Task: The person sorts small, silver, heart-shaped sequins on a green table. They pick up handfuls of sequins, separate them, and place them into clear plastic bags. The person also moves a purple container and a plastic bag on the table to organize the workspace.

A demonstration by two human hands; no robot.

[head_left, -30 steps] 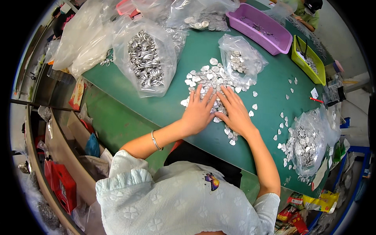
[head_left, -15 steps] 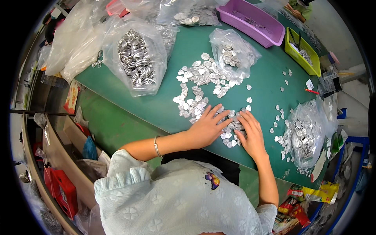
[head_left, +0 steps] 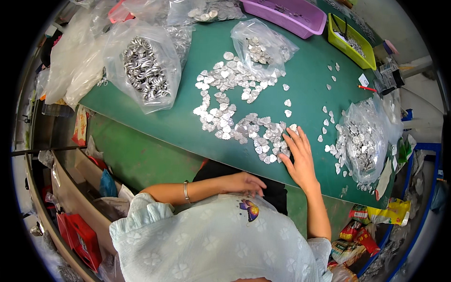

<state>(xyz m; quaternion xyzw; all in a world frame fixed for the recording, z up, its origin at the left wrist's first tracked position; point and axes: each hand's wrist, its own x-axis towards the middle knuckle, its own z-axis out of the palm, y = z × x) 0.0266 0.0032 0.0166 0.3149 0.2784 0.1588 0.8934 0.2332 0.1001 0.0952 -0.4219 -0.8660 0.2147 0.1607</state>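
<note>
Charms (head_left: 225,121), silvery and flat, lie in a loose, winding spread on the green table (head_left: 188,123), reaching from its near edge up to a clear bag (head_left: 282,50) that holds more of them. At the spread's right end, the right hand (head_left: 300,162) rests palm down, fingers apart and thumb wide, tips touching the outermost charms. Below the table's near edge, the left hand (head_left: 245,183) hangs near the lap with bent fingers; whether they hold anything I cannot tell. A bracelet (head_left: 186,191) circles the left wrist. Left of the charms stands an open bag of curved metal parts (head_left: 146,70); beyond them are a purple basket (head_left: 279,21) and a lime basket (head_left: 348,50). A red pen (head_left: 367,88) lies to the right.
</note>
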